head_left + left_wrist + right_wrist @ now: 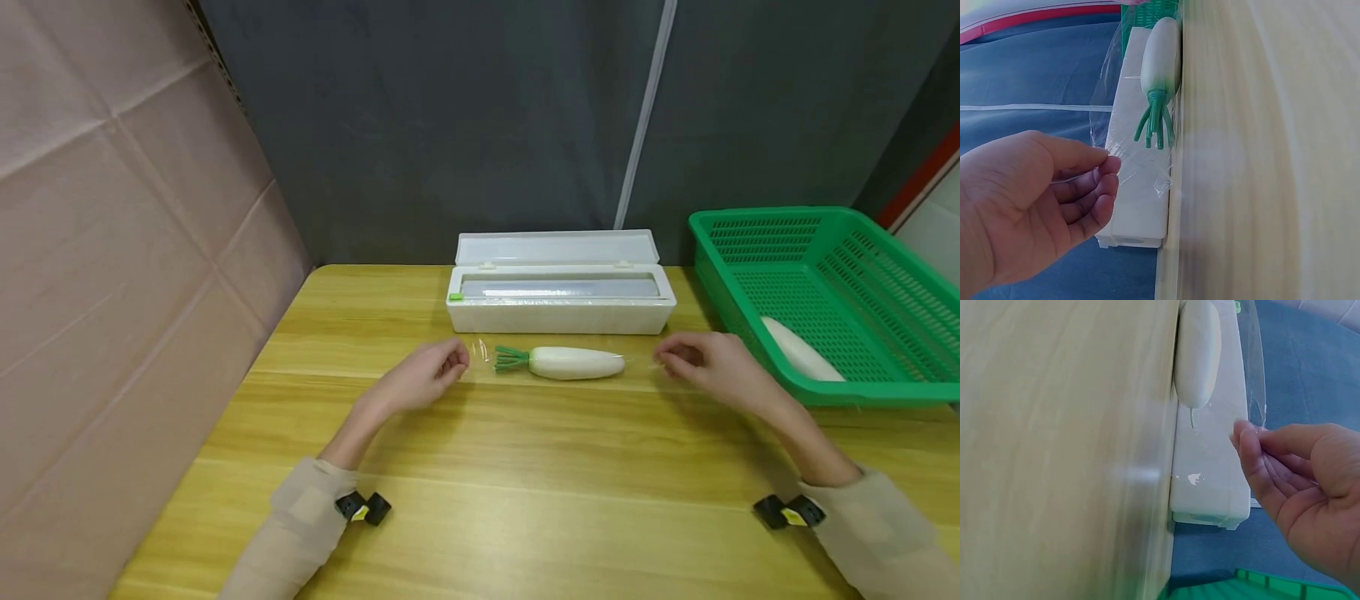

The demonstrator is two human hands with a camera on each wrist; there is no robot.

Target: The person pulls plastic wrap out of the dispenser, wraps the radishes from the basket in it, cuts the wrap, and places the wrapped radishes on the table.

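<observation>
A white radish (576, 363) with green stems (512, 358) lies on the wooden table, stems pointing left. Just behind it stands a white cling film dispenser (562, 318), its lid (558, 248) raised and a film roll inside. Clear cling film (482, 353) stretches out in front of the dispenser, around the radish. My left hand (420, 377) pinches one corner of the film between thumb and forefinger, left of the stems. On the other side my right hand (716, 367) pinches the opposite corner, beyond the radish's thin root tip (1193, 419).
To the right stands a green plastic basket (885, 395), close beside my right forearm, with another white radish (801, 350) in it. A dark curtain (450, 125) hangs behind the table, and a pale pink sheet (135, 333) covers the left side.
</observation>
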